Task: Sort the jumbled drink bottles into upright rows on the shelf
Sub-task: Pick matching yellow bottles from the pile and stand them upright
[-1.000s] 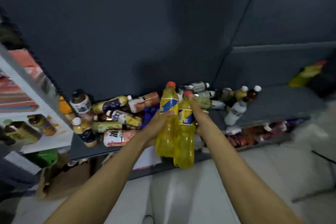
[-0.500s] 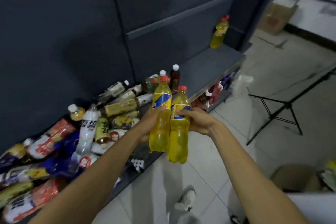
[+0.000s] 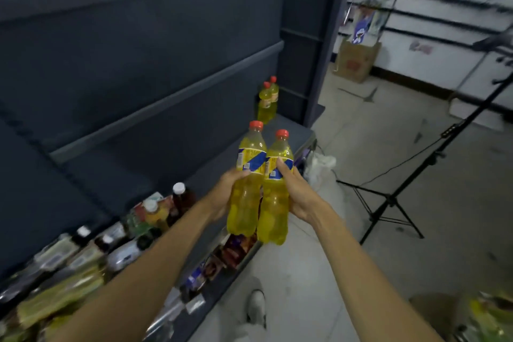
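Carried rightward, two yellow bottles (image 3: pixel 258 189) upright

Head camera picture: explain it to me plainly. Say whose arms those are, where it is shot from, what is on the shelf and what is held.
No machine here: a person wears a camera on the head, looking down at their own arms. The left hand grips one yellow bottle; the right hand grips a second yellow bottle, both upright, side by side. On the dark shelf two matching bottles stand at the far end. Jumbled drinks lie at the near end.
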